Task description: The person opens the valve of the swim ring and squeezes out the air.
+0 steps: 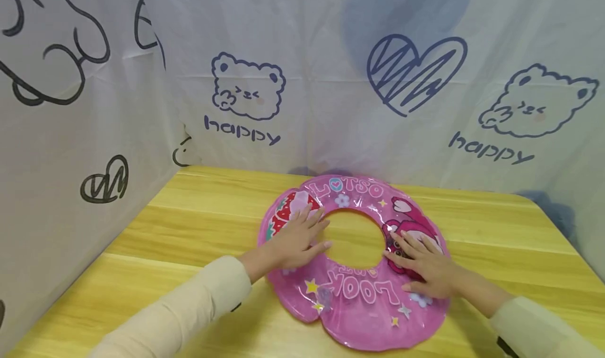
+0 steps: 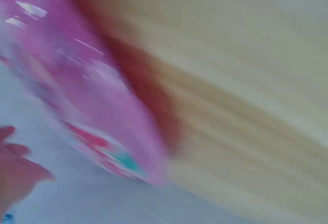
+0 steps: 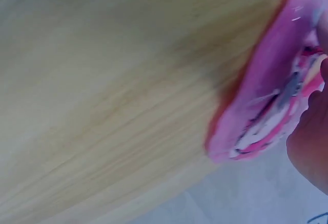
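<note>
A pink inflatable swim ring (image 1: 373, 326) lies flat on the wooden table, printed with LOTSO and LOOK lettering, strawberries, stars and a bear. Its upper side looks puffed and shiny, with a notch in the rim at lower left. Over the ring's left side, by the strawberry print, my left hand (image 1: 298, 239) has its fingers spread. My right hand (image 1: 427, 266) lies across the bear print on the right side, fingers extended. Both wrist views catch the ring's raised edge, blurred on the left, so firm contact under the left palm is hard to judge.
Yellow wood-grain table (image 1: 189, 221) surrounds the ring and shows through its hole. Behind the table hangs a white cloth (image 1: 326, 106) with drawn bears, hearts and the word happy. Another white cloth wall (image 1: 52, 232) runs along the left side.
</note>
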Demonstrator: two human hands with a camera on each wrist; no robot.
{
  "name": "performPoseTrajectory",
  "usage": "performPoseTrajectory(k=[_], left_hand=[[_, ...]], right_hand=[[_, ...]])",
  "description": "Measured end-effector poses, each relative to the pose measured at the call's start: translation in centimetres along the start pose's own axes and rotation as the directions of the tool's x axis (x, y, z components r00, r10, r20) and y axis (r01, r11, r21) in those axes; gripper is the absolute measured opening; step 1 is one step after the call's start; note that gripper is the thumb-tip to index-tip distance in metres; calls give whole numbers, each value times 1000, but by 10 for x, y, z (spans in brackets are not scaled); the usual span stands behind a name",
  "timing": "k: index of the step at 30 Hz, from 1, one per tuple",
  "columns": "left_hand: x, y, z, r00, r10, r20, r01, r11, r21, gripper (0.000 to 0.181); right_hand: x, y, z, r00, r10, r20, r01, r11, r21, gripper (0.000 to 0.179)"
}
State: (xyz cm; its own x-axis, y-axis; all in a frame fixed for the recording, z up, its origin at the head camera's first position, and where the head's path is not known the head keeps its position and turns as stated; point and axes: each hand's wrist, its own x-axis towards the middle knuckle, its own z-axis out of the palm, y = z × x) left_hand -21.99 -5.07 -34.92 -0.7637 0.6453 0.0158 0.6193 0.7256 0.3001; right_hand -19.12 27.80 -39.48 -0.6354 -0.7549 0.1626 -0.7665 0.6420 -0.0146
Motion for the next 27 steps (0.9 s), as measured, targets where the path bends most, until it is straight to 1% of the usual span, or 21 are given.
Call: performPoseTrajectory(k=[2,4,7,10,12,15,17,20,24,27], left_hand=[[-2,-20,0,998,69,3,-69,995,70,60],[-4,-37,4,995,99,15,-100,989,109,60],[-7,-56,12,993,112,24,-115,984,134,61],[-9,-66,23,994,104,40,-108,988,114,61],[-10,-70,30,993,101,54,-106,990,94,62],[-12,-70,38,994,87,72,-91,994,58,62],[-12,-68,42,994,73,81,-78,995,59,62],[-13,-65,44,993,44,106,-52,996,77,61],[-13,-63,47,992,26,125,-41,992,118,58],[-13,-63,49,993,23,113,-41,987,154,58]], right_hand=[[2,-8,-1,1000,14,-27,-14,1000,11,62],[5,-20,-1,999,38,-32,-37,998,44,66],[8,-41,3,998,56,1,-55,992,109,72],[9,-57,9,996,68,56,-76,985,157,79],[8,-62,14,993,88,73,-99,980,174,80],[7,-65,20,993,104,56,-112,980,165,80],[6,-65,23,993,109,50,-116,981,158,79],[7,-65,25,991,119,61,-127,979,157,79],[9,-67,26,988,139,69,-147,981,128,78],[9,-68,27,988,141,62,-146,986,84,78]])
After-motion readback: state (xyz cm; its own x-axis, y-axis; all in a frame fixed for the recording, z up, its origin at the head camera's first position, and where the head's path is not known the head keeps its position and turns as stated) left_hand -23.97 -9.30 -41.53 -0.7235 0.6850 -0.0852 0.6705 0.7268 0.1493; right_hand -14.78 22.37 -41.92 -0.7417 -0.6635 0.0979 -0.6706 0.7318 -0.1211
